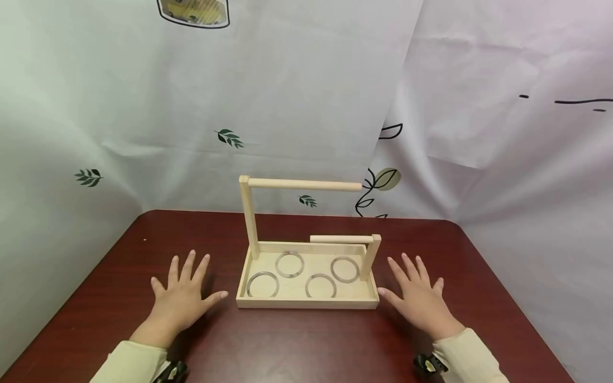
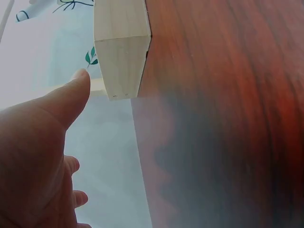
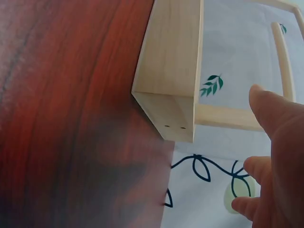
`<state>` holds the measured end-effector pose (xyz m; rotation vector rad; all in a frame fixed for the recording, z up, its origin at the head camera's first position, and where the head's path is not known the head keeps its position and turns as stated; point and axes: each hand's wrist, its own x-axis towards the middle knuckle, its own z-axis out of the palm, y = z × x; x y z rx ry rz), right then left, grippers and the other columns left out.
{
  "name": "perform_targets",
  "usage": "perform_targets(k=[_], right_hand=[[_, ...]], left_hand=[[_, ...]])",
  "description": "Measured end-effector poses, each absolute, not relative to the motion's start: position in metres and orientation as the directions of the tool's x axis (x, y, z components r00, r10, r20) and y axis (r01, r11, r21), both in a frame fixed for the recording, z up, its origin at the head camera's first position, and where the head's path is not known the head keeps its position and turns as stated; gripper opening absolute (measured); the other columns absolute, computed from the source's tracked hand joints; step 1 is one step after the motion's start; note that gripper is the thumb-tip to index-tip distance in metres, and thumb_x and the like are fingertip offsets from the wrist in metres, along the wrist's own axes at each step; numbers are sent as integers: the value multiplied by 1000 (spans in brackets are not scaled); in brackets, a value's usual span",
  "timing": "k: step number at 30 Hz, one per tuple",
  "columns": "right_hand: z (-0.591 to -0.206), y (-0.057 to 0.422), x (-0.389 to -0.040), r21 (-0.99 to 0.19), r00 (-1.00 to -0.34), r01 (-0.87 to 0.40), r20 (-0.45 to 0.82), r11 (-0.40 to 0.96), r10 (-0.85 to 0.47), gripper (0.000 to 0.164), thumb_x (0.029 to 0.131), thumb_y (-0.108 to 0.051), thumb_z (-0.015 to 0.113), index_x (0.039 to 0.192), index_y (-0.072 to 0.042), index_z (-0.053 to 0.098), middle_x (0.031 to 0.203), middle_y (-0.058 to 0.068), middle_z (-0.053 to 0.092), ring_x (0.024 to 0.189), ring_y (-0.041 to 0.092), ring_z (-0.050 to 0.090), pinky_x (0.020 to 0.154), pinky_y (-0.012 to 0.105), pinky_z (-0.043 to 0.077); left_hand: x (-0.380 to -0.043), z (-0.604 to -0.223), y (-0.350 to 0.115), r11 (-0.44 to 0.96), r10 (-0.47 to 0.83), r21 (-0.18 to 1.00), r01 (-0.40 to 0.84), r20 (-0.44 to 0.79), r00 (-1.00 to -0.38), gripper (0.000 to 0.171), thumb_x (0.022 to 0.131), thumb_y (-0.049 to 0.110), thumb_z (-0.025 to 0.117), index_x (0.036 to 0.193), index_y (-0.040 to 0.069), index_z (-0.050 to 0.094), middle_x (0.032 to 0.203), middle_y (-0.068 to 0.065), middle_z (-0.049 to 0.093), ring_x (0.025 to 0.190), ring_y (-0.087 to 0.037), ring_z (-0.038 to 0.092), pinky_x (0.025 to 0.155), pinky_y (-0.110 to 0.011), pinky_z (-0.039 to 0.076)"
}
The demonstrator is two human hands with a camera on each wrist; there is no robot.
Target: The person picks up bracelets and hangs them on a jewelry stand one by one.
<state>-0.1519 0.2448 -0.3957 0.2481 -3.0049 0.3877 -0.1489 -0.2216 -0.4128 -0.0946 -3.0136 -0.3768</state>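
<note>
A shallow light-wood tray [image 1: 306, 304] stands on the table between my two hands. It carries a tall post with a long dowel [image 1: 306, 184] at the left and a shorter post with a short dowel [image 1: 340, 239] at the right. Several clear rings [image 1: 289, 275] lie flat on the tray's floor. My left hand [image 1: 179, 300] is spread left of the tray, its thumb pointing at the front left corner. On the other side my right hand [image 1: 421, 300] is spread too, thumb tip close to the front right corner. Both hands hold nothing.
The dark red-brown table [image 1: 297, 340] has rounded far corners. Behind it and at both sides hangs a white cloth [image 1: 306, 96] printed with leaves. Each wrist wears a black strap, such as the right strap [image 1: 429, 364] below a cream sleeve [image 1: 471, 356].
</note>
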Motion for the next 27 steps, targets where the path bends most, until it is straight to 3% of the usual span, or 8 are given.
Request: perform_targets(k=[27], right_hand=[[-408, 236, -151, -243, -966, -234, 170, 941, -196, 71, 90, -49, 62, 146, -11, 43, 151, 21, 31, 140, 46, 18, 90, 83, 16]], left_hand=[[-150, -402, -197, 957, 87, 264, 119, 129, -988, 94, 83, 61, 63, 152, 9, 27, 156, -25, 15, 140, -52, 3, 93, -81, 5]])
